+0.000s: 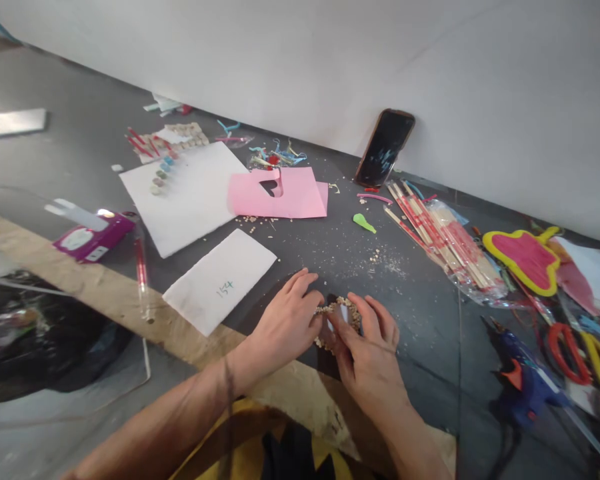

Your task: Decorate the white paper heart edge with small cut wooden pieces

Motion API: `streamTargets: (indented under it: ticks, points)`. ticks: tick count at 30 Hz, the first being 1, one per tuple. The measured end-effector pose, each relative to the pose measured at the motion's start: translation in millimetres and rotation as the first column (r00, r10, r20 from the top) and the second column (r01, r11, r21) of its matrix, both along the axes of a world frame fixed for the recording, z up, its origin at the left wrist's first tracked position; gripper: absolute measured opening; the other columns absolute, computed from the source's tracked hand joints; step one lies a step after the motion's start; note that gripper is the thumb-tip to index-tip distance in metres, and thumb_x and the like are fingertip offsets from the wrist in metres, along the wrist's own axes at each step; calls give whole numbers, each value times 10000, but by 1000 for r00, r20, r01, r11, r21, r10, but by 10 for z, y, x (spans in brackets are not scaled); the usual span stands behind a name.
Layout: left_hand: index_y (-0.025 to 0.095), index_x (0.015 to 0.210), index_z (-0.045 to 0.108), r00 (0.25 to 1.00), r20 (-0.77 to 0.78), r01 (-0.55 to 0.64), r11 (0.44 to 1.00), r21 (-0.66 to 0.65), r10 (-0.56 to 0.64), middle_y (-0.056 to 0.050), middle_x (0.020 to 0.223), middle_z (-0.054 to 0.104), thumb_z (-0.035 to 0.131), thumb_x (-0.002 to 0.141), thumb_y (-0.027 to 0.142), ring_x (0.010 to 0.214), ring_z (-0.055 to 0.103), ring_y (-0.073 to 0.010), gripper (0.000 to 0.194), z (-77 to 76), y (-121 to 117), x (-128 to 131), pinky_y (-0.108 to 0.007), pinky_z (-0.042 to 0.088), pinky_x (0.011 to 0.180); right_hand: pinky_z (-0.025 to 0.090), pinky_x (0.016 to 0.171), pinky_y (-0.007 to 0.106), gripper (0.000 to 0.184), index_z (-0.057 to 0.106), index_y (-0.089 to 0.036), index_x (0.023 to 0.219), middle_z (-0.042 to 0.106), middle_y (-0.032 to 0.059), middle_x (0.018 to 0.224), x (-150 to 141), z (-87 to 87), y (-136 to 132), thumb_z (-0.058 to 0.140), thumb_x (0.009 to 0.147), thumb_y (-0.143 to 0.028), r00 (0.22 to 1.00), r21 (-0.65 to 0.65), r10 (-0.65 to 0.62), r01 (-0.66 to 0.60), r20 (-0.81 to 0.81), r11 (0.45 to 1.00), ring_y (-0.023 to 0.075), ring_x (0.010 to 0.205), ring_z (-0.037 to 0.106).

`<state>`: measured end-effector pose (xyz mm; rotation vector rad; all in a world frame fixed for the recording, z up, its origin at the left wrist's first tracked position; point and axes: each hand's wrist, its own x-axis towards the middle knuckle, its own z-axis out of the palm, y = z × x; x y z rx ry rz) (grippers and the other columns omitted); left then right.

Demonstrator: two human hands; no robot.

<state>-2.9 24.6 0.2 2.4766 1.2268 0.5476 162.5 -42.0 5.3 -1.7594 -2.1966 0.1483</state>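
Note:
Both my hands meet low in the middle of the view, over the dark tabletop [405,320]. Between them is a small heart-shaped craft piece [337,313], its rim crusted with pale beads or grains. My left hand [285,317] holds its left side, with the fingertips pressed against the rim. My right hand [367,353] grips the right side, with the fingers curled over it and partly hiding the lower part. Pale crumbs lie scattered on the tabletop beyond my hands.
A sheet marked 154 [220,280] lies left of my hands. Farther back are pink cut paper [290,193] and a white board [180,193]. Bagged wooden skewers [445,243], a blue glue gun [525,380], and scissors [570,353] lie to the right.

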Motion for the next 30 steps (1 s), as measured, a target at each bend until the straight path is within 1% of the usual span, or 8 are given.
streamTargets:
  ticks: [5,8,12,16,22,27,30]
  points:
    - [131,892,593,1000,-28,-7,1000,-24,6,-158,1212,500,433,845,129,1289,368,-289,166,25,-6,4,-449,362,1070,304,965,538,278,619,-301,1108,380,73,1364,-3,-16,3,476,870,-279,1000,8,-7,7,2,1000,316,1240,296]
    - [128,898,593,999,-31,-9,999,-40,8,-162,1239,484,448,842,138,1295,359,-296,156,17,-14,1,-442,363,1068,308,956,540,274,621,-308,1105,389,72,1361,-5,-16,4,476,872,-298,1000,0,-11,11,6,1000,319,1232,305]
    - [132,962,588,1000,-7,-22,998,-65,22,-164,1286,454,483,832,168,1283,375,-300,170,-2,-19,-25,-441,402,1034,311,964,534,290,608,-306,1132,386,74,1360,-2,-10,8,479,872,-294,1000,-5,-9,9,-7,1000,315,1237,299]
    - [133,1000,590,999,27,-35,998,-50,37,-162,1286,465,488,833,164,1277,389,-286,199,-2,-4,-106,-431,416,1024,308,969,537,303,603,-297,1145,374,85,1364,4,20,-8,476,871,-271,1000,2,-1,1,-13,1000,318,1244,293]
    - [134,938,638,991,109,-68,997,-44,72,-135,1219,534,435,880,148,1286,387,-253,211,-14,13,-206,-400,403,1044,301,957,556,316,593,-324,1162,365,80,1382,-53,74,-15,487,867,-290,998,-11,44,-44,36,999,335,1243,290]
    - [147,886,658,988,147,-52,998,-21,54,-122,1157,567,469,865,148,1268,408,-254,190,-96,25,-161,-428,382,1061,300,950,554,321,590,-341,1169,371,78,1381,-85,84,15,479,870,-304,997,-9,53,-53,58,999,334,1233,303]
    - [150,863,661,986,156,-61,998,-13,62,-123,1157,565,483,856,146,1268,408,-260,179,-102,32,-142,-438,391,1055,293,954,552,312,599,-340,1158,374,80,1378,-88,93,21,479,872,-304,997,-6,53,-53,60,999,334,1233,304]
